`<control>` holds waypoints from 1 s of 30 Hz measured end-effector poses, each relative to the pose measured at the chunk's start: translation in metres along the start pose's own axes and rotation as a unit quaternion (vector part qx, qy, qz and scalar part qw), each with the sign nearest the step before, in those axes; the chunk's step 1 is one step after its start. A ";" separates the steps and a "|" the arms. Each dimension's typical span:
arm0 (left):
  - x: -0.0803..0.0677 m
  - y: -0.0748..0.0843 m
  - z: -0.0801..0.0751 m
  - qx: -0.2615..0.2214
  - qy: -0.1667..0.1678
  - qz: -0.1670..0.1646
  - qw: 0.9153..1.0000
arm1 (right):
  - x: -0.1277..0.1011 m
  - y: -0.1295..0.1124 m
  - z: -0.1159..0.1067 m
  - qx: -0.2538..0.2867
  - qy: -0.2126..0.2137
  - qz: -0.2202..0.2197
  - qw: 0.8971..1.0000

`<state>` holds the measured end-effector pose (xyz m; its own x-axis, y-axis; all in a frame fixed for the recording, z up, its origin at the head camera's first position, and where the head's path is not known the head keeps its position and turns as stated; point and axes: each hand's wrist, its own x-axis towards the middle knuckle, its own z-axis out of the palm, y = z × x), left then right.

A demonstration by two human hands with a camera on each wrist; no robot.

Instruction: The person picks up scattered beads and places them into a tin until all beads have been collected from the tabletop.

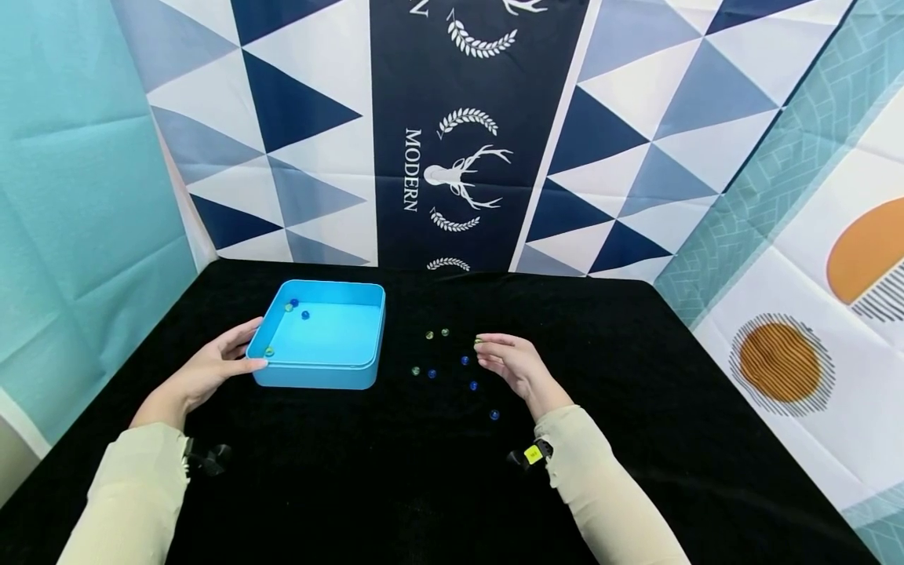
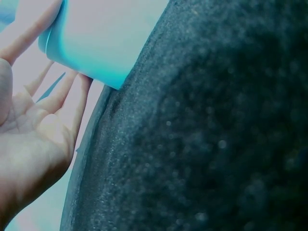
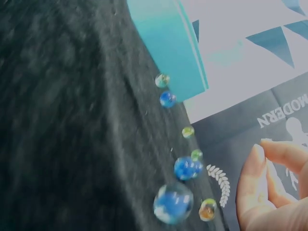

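A shallow blue tray [image 1: 319,375] sits on the black cloth with a few marbles in it [image 1: 305,315]. My left hand [image 1: 212,369] rests against its near left corner, thumb on the rim and straight fingers along the outer wall [image 2: 96,43]. Several loose green and blue marbles [image 1: 464,360] lie on the cloth right of the tray. My right hand [image 1: 510,362] hovers over them with its fingers bent toward the thumb. A yellow-green marble [image 1: 479,340] sits right at its fingertips [image 3: 262,144]. In the right wrist view no marble shows between them.
The black cloth [image 1: 438,486] covers the table, whose edges lie at the far left and right. Patterned fabric backdrops [image 1: 466,141] close in the back and both sides. More marbles [image 3: 173,202] lie between the right hand and the tray [image 3: 168,43].
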<state>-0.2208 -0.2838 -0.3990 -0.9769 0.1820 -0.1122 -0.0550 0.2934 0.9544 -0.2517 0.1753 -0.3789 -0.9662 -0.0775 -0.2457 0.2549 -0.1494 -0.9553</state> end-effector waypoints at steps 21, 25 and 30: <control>0.001 -0.002 -0.002 -0.001 -0.004 0.004 1.000 | 0.000 0.001 0.058 0.055 -0.016 -0.028 0.998; 0.002 -0.003 -0.003 0.000 -0.003 0.002 1.000 | 0.000 0.003 0.069 0.046 -0.018 -0.039 0.998; 0.001 -0.002 -0.003 0.004 0.000 0.000 1.000 | -0.002 0.005 0.081 0.041 -0.029 -0.044 0.998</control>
<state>-0.2224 -0.2866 -0.4004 -0.9770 0.1810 -0.1128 -0.0543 0.3005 0.9522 -0.2461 0.0946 -0.3696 -0.9816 -0.1178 -0.1501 0.1747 -0.2378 -0.9555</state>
